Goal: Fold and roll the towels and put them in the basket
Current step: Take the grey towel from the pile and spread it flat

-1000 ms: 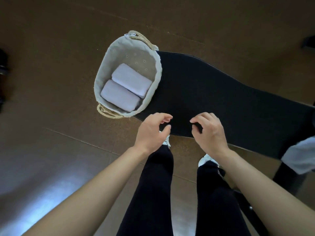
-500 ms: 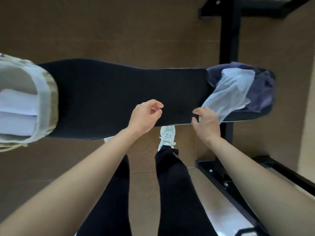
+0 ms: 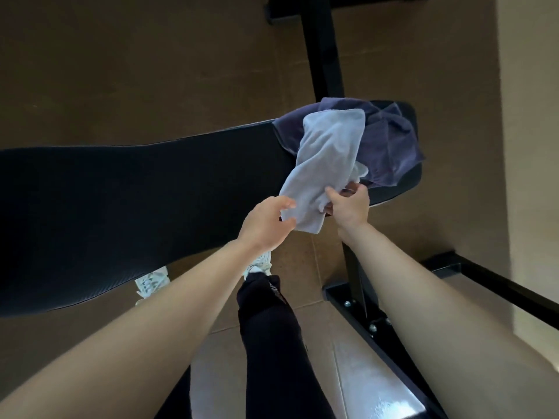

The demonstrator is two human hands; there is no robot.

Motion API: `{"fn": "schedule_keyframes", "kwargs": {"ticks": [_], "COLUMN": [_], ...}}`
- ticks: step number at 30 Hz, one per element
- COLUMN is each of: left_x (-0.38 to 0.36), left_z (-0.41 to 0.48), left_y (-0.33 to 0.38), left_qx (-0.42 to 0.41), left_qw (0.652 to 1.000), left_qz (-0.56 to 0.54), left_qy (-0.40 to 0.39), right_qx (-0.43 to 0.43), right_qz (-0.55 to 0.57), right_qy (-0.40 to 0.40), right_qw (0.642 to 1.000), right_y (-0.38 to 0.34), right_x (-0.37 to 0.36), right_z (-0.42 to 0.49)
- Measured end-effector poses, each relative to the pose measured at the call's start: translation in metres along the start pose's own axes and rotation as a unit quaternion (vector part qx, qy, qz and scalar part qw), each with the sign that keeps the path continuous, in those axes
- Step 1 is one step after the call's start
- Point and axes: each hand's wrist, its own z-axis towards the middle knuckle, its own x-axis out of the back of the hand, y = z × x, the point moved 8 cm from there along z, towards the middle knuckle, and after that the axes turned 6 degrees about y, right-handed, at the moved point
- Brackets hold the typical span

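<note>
A crumpled light blue towel (image 3: 328, 158) hangs over the right end of the black padded bench (image 3: 145, 207), on top of a dark purple towel (image 3: 390, 146). My right hand (image 3: 351, 207) is shut on the light towel's lower right part. At the towel's lower left edge, my left hand (image 3: 267, 225) has thumb and fingers apart around the cloth; a firm grip does not show. The basket is out of view.
Black metal frame bars (image 3: 323, 49) run behind the bench, and a base with bolts (image 3: 366, 316) lies on the floor at the right. A beige wall (image 3: 529, 146) stands at the far right. My legs and white shoes (image 3: 151, 281) are below the bench edge.
The view swung right, and the basket left the frame. Both hands moved to the right end of the bench, and my right hand took hold of the light blue towel.
</note>
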Motion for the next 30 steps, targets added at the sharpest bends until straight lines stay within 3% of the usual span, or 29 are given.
{"fn": "schedule_keyframes", "kwargs": {"ticks": [3,7,10,13,17,22,24,26,30], "left_x": [-0.002,0.016,0.037,0.035,0.015,0.006,0.011,0.023,0.041], "left_z": [0.013,0.029,0.044,0.065,0.092,0.131,0.132,0.123,0.096], "left_y": [0.022,0.05,0.072,0.104,0.144,0.153,0.153,0.152,0.136], "left_qx": [-0.023,-0.061,-0.095,-0.18,-0.303,-0.209,-0.22,-0.26,-0.279], "left_qw": [0.999,0.989,0.981,0.967,0.902,0.91,0.905,0.921,0.938], "left_qz": [-0.01,-0.067,-0.031,0.128,0.301,0.358,0.363,0.283,0.179], "left_qy": [0.04,0.119,0.164,0.126,0.063,0.024,0.033,0.071,0.102], "right_qx": [0.088,0.236,0.257,0.277,0.381,0.391,0.39,0.366,0.345], "right_qz": [-0.083,-0.181,-0.264,-0.298,-0.348,-0.459,-0.483,-0.471,-0.366], "right_qy": [-0.015,-0.087,-0.144,-0.21,-0.204,-0.289,-0.313,-0.32,-0.247], "right_qw": [0.993,0.951,0.918,0.889,0.832,0.743,0.719,0.736,0.828], "right_y": [-0.021,-0.042,-0.033,-0.025,-0.027,-0.017,-0.009,-0.004,-0.018], "right_x": [0.002,-0.003,-0.011,-0.023,-0.027,-0.031,-0.031,-0.029,-0.019], "right_z": [-0.01,-0.045,-0.051,-0.053,-0.06,-0.07,-0.074,-0.07,-0.059]}}
